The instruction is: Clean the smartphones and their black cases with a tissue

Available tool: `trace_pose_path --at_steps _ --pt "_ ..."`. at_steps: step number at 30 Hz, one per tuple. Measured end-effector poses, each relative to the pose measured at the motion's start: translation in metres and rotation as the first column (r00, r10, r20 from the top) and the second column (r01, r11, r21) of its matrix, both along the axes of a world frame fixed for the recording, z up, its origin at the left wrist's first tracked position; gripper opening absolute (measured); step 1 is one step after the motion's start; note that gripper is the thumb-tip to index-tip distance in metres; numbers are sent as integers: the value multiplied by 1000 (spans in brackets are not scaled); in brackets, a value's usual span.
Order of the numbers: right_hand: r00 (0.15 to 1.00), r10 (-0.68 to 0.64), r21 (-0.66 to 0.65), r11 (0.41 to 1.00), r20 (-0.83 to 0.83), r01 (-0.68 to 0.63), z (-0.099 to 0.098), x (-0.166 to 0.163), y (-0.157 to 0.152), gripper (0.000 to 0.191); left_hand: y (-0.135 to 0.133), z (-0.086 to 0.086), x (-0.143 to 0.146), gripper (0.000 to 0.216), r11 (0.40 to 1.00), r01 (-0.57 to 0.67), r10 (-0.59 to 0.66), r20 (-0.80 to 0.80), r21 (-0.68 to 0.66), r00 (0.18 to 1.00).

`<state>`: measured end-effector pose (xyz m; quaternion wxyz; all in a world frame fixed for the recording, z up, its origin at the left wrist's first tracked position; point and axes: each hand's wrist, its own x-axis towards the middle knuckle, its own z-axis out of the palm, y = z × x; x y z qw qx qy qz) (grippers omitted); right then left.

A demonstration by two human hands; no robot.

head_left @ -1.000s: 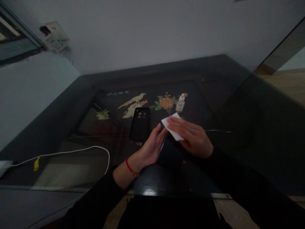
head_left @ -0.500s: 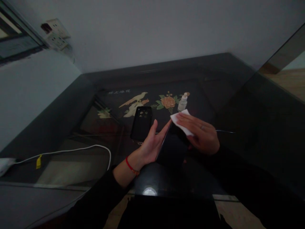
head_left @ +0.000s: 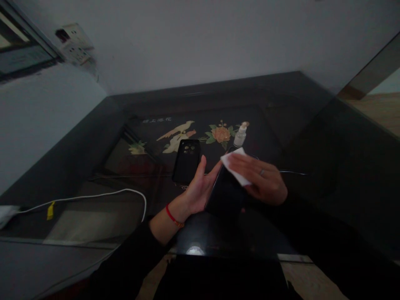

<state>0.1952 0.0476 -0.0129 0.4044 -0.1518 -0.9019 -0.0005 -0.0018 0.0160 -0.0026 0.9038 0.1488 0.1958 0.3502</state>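
Observation:
A dark phone [head_left: 225, 193] lies tilted in my left hand [head_left: 201, 189], which grips it from below and along its left edge, thumb raised. My right hand [head_left: 265, 179] presses a folded white wipe [head_left: 236, 170] flat against the upper part of the phone's dark face. Beyond the wipe stands a small clear dropper bottle [head_left: 240, 136] with a white top. Left of my left hand, a black phone case [head_left: 186, 161] with camera cutouts rests on the table.
The dark glossy table [head_left: 275, 96] carries a bird-and-flower picture. A white cable [head_left: 103, 195] with a yellow tag [head_left: 50, 211] runs from a white plug [head_left: 8, 214] at the left. Sockets [head_left: 76, 46] are on the wall behind.
My right hand and the wipe have slid slightly down and left over the phone, uncovering its top edge. My left hand has hardly moved.

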Motion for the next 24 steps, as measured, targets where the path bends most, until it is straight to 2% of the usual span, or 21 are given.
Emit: trace_pose_path --at_steps 3,5,7,9,11,12,14,16,18,19,20,21,24 --pt "947 296 89 947 128 -308 -2 -21 -23 33 2 -1 0 72 997 -81 81 -41 7 996" --pt "916 373 136 909 151 -393 -4 -28 -30 31 4 -2 0 72 993 -114 115 -53 24 992" --pt "944 305 117 940 128 -320 -4 -22 -23 33 5 -2 -1 71 992 -124 125 -52 31 991" --pt "993 107 49 993 47 -109 -4 -8 -6 39 5 -2 -3 69 996 -84 85 -30 26 996" --pt "992 -114 -16 993 -50 113 -2 6 8 42 4 -1 -4 69 999 -17 16 7 34 1000" --pt "983 -171 -33 985 -63 169 -1 10 12 44 3 0 -4 68 999 4 -4 16 38 1000" --pt "993 -114 -18 993 -32 113 -1 8 7 41 3 0 -4 68 999 -25 24 6 49 1000" --pt "991 115 35 992 67 -118 -1 -5 -8 37 3 0 -3 69 993 -96 98 -19 63 995" --pt "942 308 93 942 136 -321 -2 -19 -24 35 5 -1 -3 70 987 -130 134 -30 94 991" --pt "923 356 115 921 147 -373 -3 -23 -28 33 6 -2 -4 70 985 -131 135 -31 109 990" --pt "919 365 118 916 152 -384 -4 -25 -28 34 7 -2 -5 70 985 -130 134 -33 117 990" --pt "935 327 103 934 134 -341 -4 -23 -25 35 7 -2 -6 70 984 -132 137 -34 119 990" --pt "1000 29 -3 1000 4 -29 -3 -4 -1 37 6 -2 -9 66 990 -97 99 -17 106 995"
